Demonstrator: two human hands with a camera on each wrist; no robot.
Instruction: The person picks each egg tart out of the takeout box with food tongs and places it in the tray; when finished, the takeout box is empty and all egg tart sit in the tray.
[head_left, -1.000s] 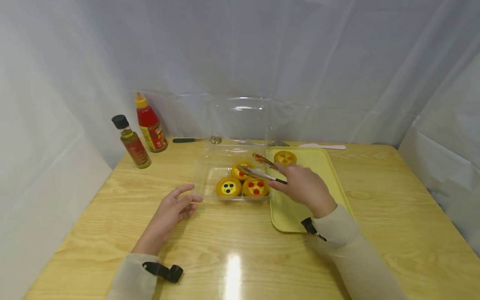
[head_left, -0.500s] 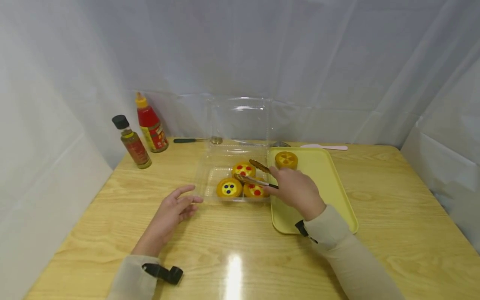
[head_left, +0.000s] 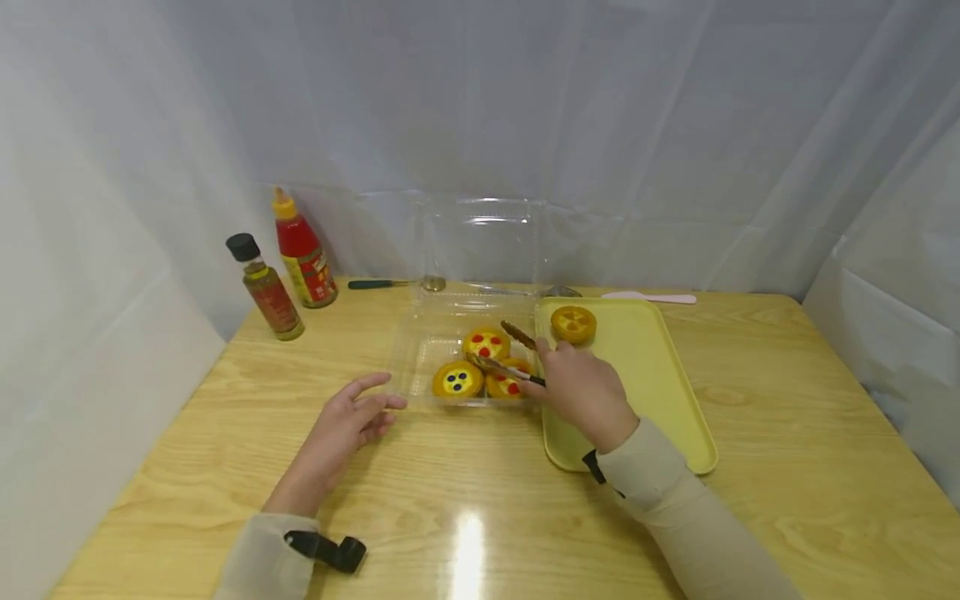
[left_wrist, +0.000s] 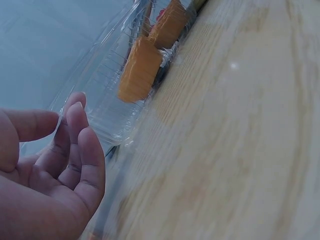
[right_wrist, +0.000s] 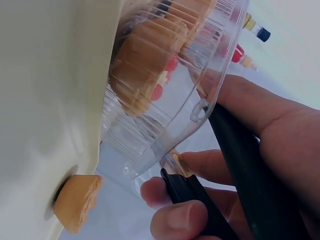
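My right hand [head_left: 585, 392] grips a pair of tongs [head_left: 512, 371] with dark handles, its fingers round them in the right wrist view. The tongs' two arms are spread over the clear plastic container [head_left: 420, 367]. One tip overlaps the front of the back tart [head_left: 486, 340] with red dots; the other lies at its right. Whether they touch it I cannot tell. In front sit a tart with blue dots [head_left: 457, 381] and another red-dotted tart [head_left: 510, 387], partly behind the tongs. My left hand [head_left: 341, 433], fingers loosely bent, holds nothing beside the container's front left corner.
A yellow tray [head_left: 652, 400] adjoins the container's right side, bearing a tart with a wedge pattern [head_left: 573, 324]. The container's raised lid [head_left: 480, 242] stands behind. A red sauce bottle [head_left: 303, 258], a dark-capped bottle [head_left: 270, 296], a green-handled spoon [head_left: 375, 284] and a pink knife [head_left: 660, 297] lie around.
My right hand has moved left with the tongs, further over the container, and the front red-dotted tart is now more covered. My left hand has stayed where it was.
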